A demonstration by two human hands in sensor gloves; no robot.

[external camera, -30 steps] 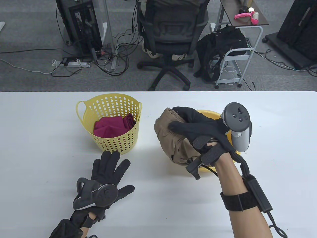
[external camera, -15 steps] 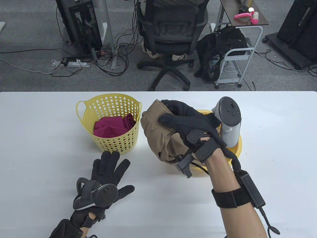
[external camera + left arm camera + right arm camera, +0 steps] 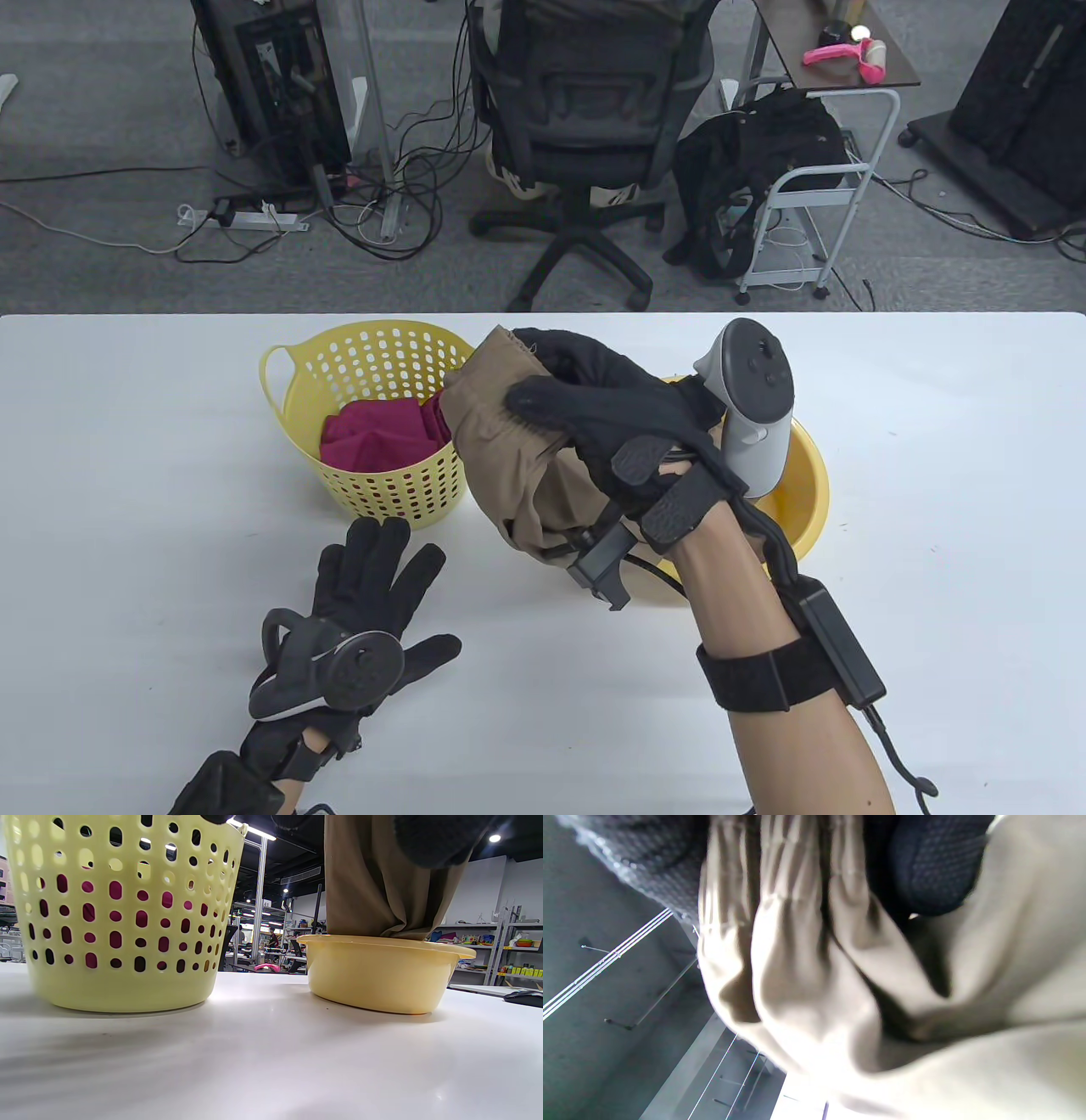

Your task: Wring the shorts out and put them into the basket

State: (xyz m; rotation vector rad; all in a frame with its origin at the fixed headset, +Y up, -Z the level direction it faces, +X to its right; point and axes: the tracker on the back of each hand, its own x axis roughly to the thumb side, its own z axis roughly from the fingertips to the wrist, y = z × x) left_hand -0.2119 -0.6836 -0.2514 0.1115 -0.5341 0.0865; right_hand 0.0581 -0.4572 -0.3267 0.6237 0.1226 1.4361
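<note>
Fingers [image 3: 543,399] round one shorts [image 3: 501,458]

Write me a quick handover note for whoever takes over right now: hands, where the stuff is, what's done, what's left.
Right hand: grips the bunched tan shorts in the air, between the yellow basin and the yellow basket.
Left hand: flat on the table, fingers spread, holding nothing.
Basket: holds a red cloth; shorts not in yet.
Done: shorts lifted out of the basin. Whether they were wrung cannot be told.
Left: carry the shorts over the basket and drop them in.
</note>
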